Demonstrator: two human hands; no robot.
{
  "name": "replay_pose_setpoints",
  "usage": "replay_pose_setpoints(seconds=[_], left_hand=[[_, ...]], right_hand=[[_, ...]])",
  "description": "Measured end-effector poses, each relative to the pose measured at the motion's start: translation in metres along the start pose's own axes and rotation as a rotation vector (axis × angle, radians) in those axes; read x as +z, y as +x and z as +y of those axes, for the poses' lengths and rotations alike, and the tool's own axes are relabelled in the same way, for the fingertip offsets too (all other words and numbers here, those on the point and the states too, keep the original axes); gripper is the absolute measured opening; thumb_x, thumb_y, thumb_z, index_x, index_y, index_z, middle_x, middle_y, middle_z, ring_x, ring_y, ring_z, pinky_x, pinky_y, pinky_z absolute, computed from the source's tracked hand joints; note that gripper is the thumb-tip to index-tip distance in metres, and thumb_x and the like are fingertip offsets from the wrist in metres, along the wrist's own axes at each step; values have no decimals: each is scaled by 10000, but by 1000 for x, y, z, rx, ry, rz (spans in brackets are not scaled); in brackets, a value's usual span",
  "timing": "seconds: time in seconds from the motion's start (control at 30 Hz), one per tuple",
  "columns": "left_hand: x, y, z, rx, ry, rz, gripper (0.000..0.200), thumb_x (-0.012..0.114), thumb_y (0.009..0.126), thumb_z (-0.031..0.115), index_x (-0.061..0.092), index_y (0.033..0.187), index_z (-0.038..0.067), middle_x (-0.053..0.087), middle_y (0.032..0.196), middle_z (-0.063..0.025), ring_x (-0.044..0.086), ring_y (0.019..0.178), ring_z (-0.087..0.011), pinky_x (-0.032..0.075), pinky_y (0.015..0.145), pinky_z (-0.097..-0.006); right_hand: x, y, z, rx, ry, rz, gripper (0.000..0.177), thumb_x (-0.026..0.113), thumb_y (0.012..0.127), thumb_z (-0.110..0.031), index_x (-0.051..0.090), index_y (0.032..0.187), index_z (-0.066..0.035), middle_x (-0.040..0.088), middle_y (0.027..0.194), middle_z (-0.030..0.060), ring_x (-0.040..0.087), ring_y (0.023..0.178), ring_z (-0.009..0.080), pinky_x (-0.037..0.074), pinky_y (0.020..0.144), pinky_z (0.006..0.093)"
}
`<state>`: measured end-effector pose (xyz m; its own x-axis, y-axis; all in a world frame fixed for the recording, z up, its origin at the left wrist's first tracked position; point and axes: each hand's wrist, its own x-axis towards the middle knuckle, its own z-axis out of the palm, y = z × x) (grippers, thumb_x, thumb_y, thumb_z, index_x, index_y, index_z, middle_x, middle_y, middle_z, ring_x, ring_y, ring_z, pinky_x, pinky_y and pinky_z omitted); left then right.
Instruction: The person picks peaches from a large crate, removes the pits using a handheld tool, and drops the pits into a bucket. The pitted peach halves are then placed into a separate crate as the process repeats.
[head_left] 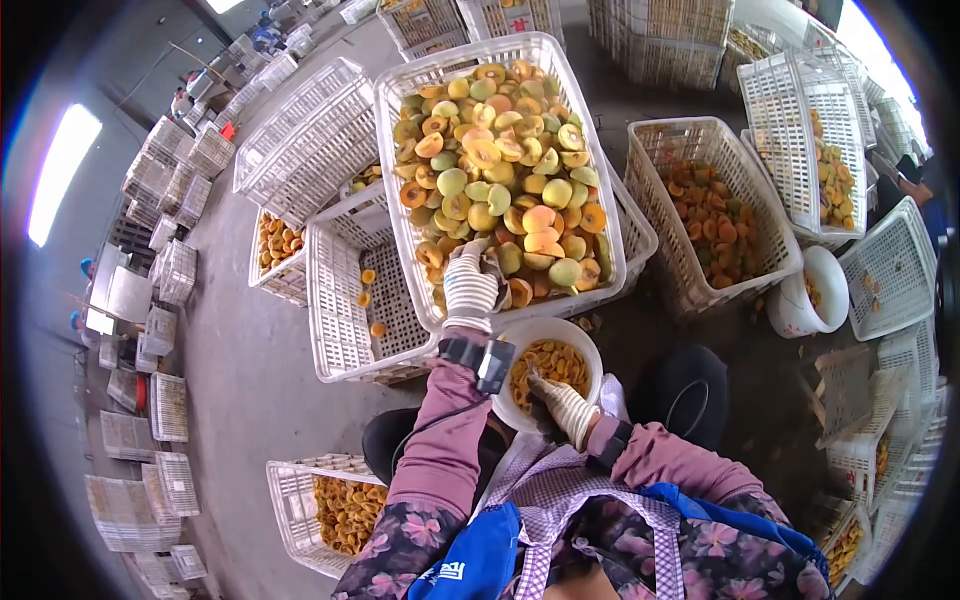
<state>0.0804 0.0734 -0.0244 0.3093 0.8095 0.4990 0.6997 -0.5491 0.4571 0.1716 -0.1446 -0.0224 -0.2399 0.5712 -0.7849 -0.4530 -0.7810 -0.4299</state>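
My left hand (470, 284), in a striped knit glove with a grey-stained palm, is at the near edge of a heap of fruit halves (483, 153). The halves look like apricots, yellow-green to orange, and fill a white plastic crate (388, 175). Its fingers are curled among the fruit; what they grip is hidden. Over a white bucket (592, 348) between the knees, my right hand (565, 405) wears a similar glove. Its fingers are drawn together just above orange-brown pieces (552, 362) that look like pits. Whatever is in them is too small to make out.
Left of the fruit crate stands a lower crate (330, 330) with a few halves inside. A crate of darker orange fruit (708, 215) and another white bucket (830, 290) are at right. A crate of orange-brown pieces (290, 520) sits at lower left. Stacked crates line both sides.
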Motion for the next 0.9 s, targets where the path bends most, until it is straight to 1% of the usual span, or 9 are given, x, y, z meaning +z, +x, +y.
replay_pose_setpoints(seconds=[0.07, 0.1, 0.13, 0.2, 0.4, 0.6, 0.67, 0.8, 0.9], left_hand=[[-12, -4, 7, -189, -290, -54, 315, 550, 798, -38, 561, 1108, 17, 596, 930, -133, 589, 814, -198, 473, 726, -267], [-6, -18, -5, -479, -1152, 2, 327, 542, 796, -97, 550, 1113, -16, 602, 986, -107, 606, 851, -181, 490, 749, -256], [-15, -28, 9, -509, -1303, 159, 291, 545, 819, -93, 545, 1105, -43, 594, 1041, -89, 600, 896, -166, 491, 789, -246], [-27, -54, 14, -409, -1313, 74, 279, 549, 845, -51, 537, 1123, -40, 587, 1076, -103, 595, 929, -163, 487, 814, -245], [-30, -101, 40, -935, -1466, -16, 291, 409, 980, 243, 501, 1151, 26, 566, 1062, -72, 563, 987, -164, 463, 862, -260], [-21, -121, 47, -706, -944, 100, 416, 381, 985, 263, 379, 1347, 58, 528, 1178, -99, 576, 900, -145, 506, 697, -247], [-32, -118, 54, -806, -1043, 0, 464, 353, 991, 199, 250, 1416, 42, 476, 1248, -116, 548, 1013, -155, 473, 823, -258], [-35, -118, 56, -851, -1315, 106, 374, 395, 982, 244, 446, 1277, 20, 541, 1104, -110, 549, 808, -158, 460, 753, -277], [-46, -105, 72, -750, -1223, 17, 422, 430, 956, 412, 429, 676, 96, 491, 656, -37, 470, 630, -127, 400, 591, -253]], right_hand=[[-2, -8, -12, -268, -67, 5, 291, 497, 899, -408, 550, 877, -122, 496, 586, -2, 496, 452, 154, 402, 420, 322], [0, 8, -12, -445, -64, 72, 302, 497, 905, -368, 554, 946, -75, 566, 636, 76, 572, 550, 247, 452, 522, 382], [7, 8, -21, -448, -62, 70, 302, 497, 905, -368, 554, 946, -75, 566, 636, 76, 572, 550, 247, 452, 522, 382], [20, 5, -41, -1056, -543, 346, 368, 500, 899, -359, 532, 985, -3, 614, 748, 209, 602, 703, 377, 462, 629, 432], [30, 8, -33, -782, -1051, 394, 357, 522, 879, -305, 483, 1078, -11, 598, 790, 273, 578, 772, 454, 459, 633, 470], [29, 4, -28, -723, -1080, 407, 316, 528, 875, -261, 451, 1046, -6, 597, 729, 259, 586, 721, 441, 467, 604, 478], [27, 11, -26, -757, -1139, 433, 289, 529, 881, -245, 446, 1018, -5, 582, 685, 262, 592, 686, 431, 465, 566, 470], [19, 24, -11, -697, -1161, 375, 273, 511, 899, -239, 461, 1055, -21, 612, 744, 208, 605, 693, 362, 481, 599, 419], [-12, 114, 45, -945, -653, 17, 325, 480, 883, -265, 502, 1069, 0, 579, 703, 211, 597, 732, 396, 489, 672, 428]])
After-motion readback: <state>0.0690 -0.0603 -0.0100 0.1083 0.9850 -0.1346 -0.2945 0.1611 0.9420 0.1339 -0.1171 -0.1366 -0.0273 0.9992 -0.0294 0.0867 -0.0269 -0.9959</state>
